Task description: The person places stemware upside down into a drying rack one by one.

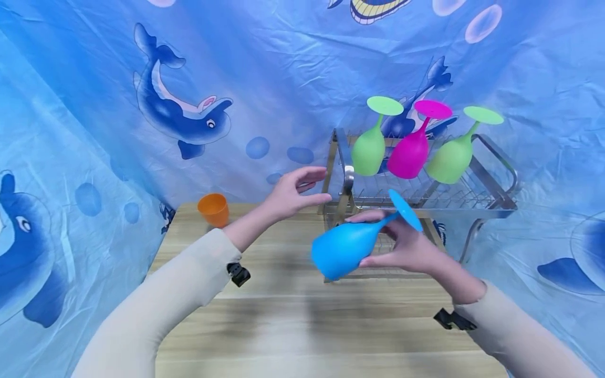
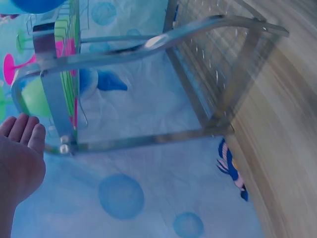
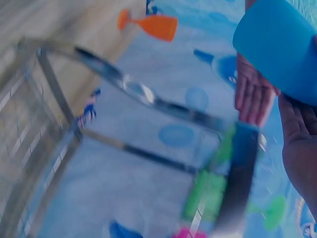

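Note:
In the head view, my right hand (image 1: pixel 411 247) grips a blue plastic goblet (image 1: pixel 347 247) round its bowl. The goblet is tilted, its mouth pointing down and left and its round foot up and right. It is held in front of a metal dish rack (image 1: pixel 454 213). My left hand (image 1: pixel 295 194) holds nothing and hovers by the rack's left end, fingers extended and thumb apart. In the right wrist view the blue bowl (image 3: pixel 277 49) hides part of both hands.
Upside down on the rack's upper tier are a green goblet (image 1: pixel 368 152), a pink goblet (image 1: pixel 409 155) and another green goblet (image 1: pixel 451 160). An orange goblet (image 1: pixel 214 211) stands upright at the wooden table's (image 1: pixel 283 325) back left. A blue dolphin-print curtain (image 1: pixel 264 94) surrounds the table.

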`<state>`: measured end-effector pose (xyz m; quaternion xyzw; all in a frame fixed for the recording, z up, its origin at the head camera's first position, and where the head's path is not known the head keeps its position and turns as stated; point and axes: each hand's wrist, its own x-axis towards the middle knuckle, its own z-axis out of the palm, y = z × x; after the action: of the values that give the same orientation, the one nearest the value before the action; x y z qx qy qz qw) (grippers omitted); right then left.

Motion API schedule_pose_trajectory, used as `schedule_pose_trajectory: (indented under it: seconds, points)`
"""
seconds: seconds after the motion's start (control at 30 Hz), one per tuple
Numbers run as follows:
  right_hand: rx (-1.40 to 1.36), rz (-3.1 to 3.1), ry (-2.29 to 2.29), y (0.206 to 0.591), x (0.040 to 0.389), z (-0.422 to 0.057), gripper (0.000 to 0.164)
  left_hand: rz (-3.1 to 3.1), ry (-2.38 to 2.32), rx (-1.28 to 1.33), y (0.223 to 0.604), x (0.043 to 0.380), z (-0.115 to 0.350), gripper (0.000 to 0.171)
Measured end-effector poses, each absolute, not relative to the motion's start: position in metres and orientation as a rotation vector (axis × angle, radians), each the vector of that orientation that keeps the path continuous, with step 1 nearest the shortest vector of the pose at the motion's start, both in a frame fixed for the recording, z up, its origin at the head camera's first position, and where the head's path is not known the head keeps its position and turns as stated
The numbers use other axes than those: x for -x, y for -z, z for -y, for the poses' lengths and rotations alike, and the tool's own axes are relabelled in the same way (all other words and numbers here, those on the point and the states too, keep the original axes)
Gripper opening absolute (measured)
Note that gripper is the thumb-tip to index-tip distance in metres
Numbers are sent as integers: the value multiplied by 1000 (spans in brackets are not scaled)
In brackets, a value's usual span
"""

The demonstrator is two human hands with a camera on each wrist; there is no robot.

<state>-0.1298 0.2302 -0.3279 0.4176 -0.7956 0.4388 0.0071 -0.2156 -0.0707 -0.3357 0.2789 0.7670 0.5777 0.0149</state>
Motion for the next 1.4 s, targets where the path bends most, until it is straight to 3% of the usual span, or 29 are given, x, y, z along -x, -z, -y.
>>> schedule_pose_trajectory:
  seconds: [0.5,0.8,1.23,1.4]
  points:
    - [-1198,2456,-1150,237,138,-297,89,-2377,-1939,-614,332,216,36,38]
    - [-950,2580,-913,197,161,-328,80,-2429,-1974,-526,336,217,20,30]
    - [-594,2806,-863,189,203,-364,71,-2505,-1995,-501,337,217,10,22]
    - [-673,2810,-864,196,216,-349,68,-2512,-2003,-510,339,218,8,22]
